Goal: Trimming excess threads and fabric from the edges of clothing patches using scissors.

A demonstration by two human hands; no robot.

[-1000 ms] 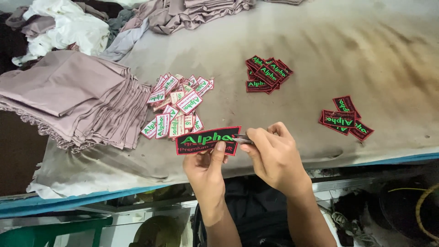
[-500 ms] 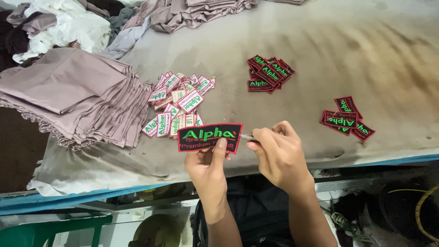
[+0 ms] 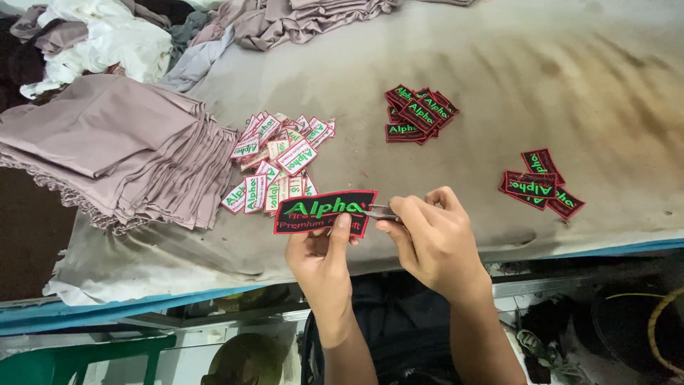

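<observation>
Patch: pinched in left hand above table; right hand gripping snips at patch edge. Trimming step, apparently; next, steady close cut.

Black patch, red border, green lettering; mauve fabric stack.

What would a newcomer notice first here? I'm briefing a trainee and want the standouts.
The eye goes to the big black patch with green lettering and a red edge, held in the left hand at the near table edge while the right hand puts a small metal tool to its end. Behind lies a heap of small white labels, with folded mauve cloth stacked at the left and smaller black patches further right.
</observation>
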